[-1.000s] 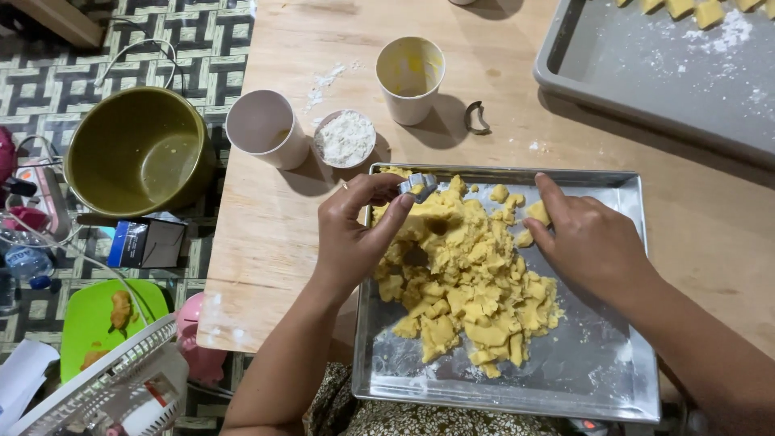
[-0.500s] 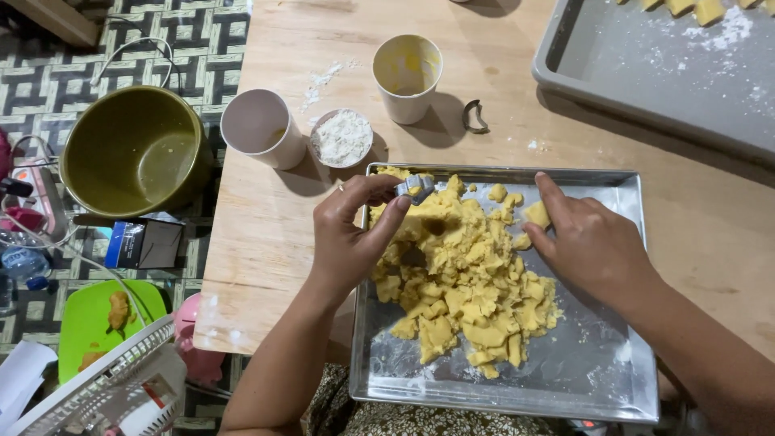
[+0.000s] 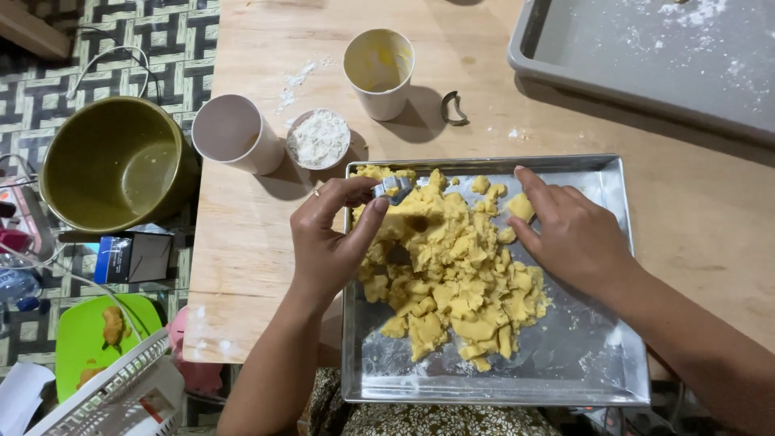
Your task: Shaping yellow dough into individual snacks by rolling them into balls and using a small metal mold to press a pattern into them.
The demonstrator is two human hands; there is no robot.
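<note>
A metal tray (image 3: 597, 371) lies at the near edge of a wooden table and holds a heap of yellow dough scraps (image 3: 452, 274). My left hand (image 3: 327, 242) pinches a small metal cookie cutter (image 3: 393, 188) between thumb and fingers at the heap's upper left corner. My right hand (image 3: 573, 238) rests on the tray at the heap's right side, fingertips touching a dough lump (image 3: 521, 207).
Beyond the tray stand a white cup (image 3: 234, 133), a small dish of flour (image 3: 319, 139), a yellow-stained cup (image 3: 378, 71) and a second cutter (image 3: 454, 108). A floured baking tray (image 3: 646, 64) sits at the far right. A green pot (image 3: 113, 161) is on the patterned floor at left.
Both hands have hardly moved. The head camera has shifted slightly, so the far baking tray shows less of its dough pieces.
</note>
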